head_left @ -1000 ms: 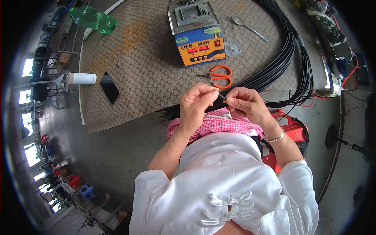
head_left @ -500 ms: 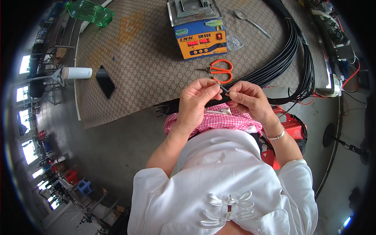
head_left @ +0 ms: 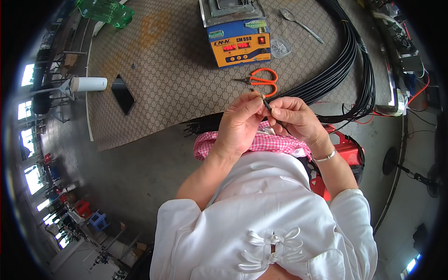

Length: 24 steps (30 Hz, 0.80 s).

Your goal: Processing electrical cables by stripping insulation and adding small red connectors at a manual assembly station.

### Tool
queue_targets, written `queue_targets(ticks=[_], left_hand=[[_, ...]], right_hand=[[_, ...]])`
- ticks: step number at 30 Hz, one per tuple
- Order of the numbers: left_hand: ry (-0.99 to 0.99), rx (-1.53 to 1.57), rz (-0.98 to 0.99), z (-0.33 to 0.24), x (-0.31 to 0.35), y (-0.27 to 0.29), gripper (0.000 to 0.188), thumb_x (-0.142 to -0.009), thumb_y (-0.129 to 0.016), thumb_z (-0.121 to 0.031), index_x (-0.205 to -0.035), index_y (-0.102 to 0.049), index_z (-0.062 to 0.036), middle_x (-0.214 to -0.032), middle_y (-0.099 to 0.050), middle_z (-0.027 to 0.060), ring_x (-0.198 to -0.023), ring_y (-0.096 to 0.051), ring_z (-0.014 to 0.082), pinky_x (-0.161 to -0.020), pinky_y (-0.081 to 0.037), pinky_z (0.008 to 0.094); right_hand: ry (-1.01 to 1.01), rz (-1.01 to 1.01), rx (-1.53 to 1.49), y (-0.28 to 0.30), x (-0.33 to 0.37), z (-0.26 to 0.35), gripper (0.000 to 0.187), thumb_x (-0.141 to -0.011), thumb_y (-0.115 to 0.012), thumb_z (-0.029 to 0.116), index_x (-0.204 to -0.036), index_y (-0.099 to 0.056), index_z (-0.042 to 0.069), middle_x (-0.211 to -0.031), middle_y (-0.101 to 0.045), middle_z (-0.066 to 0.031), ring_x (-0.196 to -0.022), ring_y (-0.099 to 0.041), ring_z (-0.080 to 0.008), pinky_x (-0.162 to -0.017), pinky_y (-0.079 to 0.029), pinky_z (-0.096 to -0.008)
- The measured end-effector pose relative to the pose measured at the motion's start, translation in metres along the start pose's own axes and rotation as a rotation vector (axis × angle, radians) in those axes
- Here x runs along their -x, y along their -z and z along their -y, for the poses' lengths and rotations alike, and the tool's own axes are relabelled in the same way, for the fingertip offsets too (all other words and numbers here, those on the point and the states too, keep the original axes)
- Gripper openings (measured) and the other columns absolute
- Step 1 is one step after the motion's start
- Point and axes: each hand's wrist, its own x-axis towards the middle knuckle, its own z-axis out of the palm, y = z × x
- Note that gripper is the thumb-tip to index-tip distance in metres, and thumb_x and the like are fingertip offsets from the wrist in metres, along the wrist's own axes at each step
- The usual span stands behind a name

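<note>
A thin black cable (head_left: 267, 105) is pinched between my two hands above the table's front edge. My left hand (head_left: 241, 121) has thumb and forefinger closed at the cable's tip. Close beside it, my right hand (head_left: 296, 119) grips the same cable a little further along, and its tail shows below the fingers. What the left fingertips cover at the tip is too small to make out. Just beyond my hands lie orange-handled scissors (head_left: 264, 83). Behind and to the right of my hands, a large bundle of black cables (head_left: 326, 74) curves across the table; its cut ends show left of my left hand.
A blue and orange soldering pot (head_left: 240, 49) with a metal top stands at the back. Near it are a spoon (head_left: 303, 27) and a clear plastic dish (head_left: 281, 48). A phone (head_left: 123, 94), a white cup (head_left: 88, 84) and a green bottle (head_left: 107, 12) sit on the left.
My hands have shifted slightly, the left one turning and rising a bit to the right. More of the black cable shows below my right fingers. The view has tilted a little.
</note>
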Motion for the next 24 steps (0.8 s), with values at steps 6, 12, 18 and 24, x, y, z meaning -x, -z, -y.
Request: queue_targets(ticks=[6,12,18,24], left_hand=[[-0.061,-0.261,-0.146,-0.003,0.003,-0.002,0.013,-0.085,-0.055,-0.009,-0.095,-0.059,-0.0017,-0.079,-0.058,0.0037,-0.075,-0.055,0.0118,-0.074,-0.045,0.0268],[-0.178,-0.622,-0.159,-0.012,0.004,-0.007,0.012,-0.082,-0.058,-0.004,-0.093,-0.059,0.0012,-0.082,-0.06,0.0058,-0.074,-0.057,0.0118,-0.07,-0.047,0.024],[-0.276,-0.685,-0.142,-0.012,0.005,-0.006,0.01,-0.081,-0.059,-0.003,-0.09,-0.059,0.0022,-0.08,-0.061,0.0065,-0.072,-0.059,0.0111,-0.07,-0.049,0.0228],[-0.172,-0.278,-0.12,0.0,0.002,-0.002,0.008,-0.083,-0.054,-0.003,-0.09,-0.059,-0.0035,-0.081,-0.062,0.0063,-0.075,-0.058,0.0134,-0.074,-0.046,0.0272]], right_hand=[[0.139,-0.129,0.03,-0.002,0.001,-0.003,0.008,-0.079,-0.064,0.007,-0.081,-0.059,0.001,-0.066,-0.057,-0.0042,-0.054,-0.051,-0.0088,-0.042,-0.037,-0.0191],[0.239,-0.244,0.29,-0.002,0.004,-0.004,0.007,-0.078,-0.064,0.003,-0.078,-0.058,0.0,-0.065,-0.054,-0.001,-0.05,-0.047,-0.0054,-0.041,-0.036,-0.0179],[0.225,-0.219,0.322,-0.006,0.005,-0.006,0.007,-0.079,-0.063,0.005,-0.078,-0.058,0.001,-0.064,-0.053,-0.0009,-0.049,-0.045,-0.0055,-0.04,-0.034,-0.0181],[0.165,-0.133,0.033,-0.002,0.003,-0.01,0.011,-0.079,-0.064,0.011,-0.08,-0.058,0.002,-0.066,-0.053,-0.0016,-0.052,-0.047,-0.0071,-0.041,-0.034,-0.0177]])
